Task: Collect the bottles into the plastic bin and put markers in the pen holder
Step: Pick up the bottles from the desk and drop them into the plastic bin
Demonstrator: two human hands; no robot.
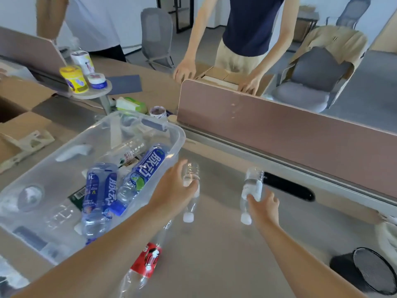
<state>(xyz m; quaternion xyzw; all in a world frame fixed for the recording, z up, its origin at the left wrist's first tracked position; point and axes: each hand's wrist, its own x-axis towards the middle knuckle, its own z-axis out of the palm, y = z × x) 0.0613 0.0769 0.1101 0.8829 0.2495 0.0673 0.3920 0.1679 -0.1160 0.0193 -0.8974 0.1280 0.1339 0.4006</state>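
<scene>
My left hand (174, 190) grips a clear label-free bottle (190, 177) with a white cap, just right of the clear plastic bin (175, 134). The bin holds several bottles, among them two blue-labelled ones (148, 166). My right hand (265, 206) reaches a second clear white-capped bottle (253, 181); the thumb touches it and the fingers are spread. A red-labelled bottle (148, 259) lies on the table beneath my left forearm. A black mesh pen holder (369, 269) lies on its side at the lower right. No markers are visible.
A pink desk divider (279, 130) runs behind the bottles, with a black oblong slot (287, 188) in the table before it. Cardboard boxes (19, 117) sit left of the bin. Cups and tubs (74, 79) stand on a small shelf. Two people stand beyond the desk.
</scene>
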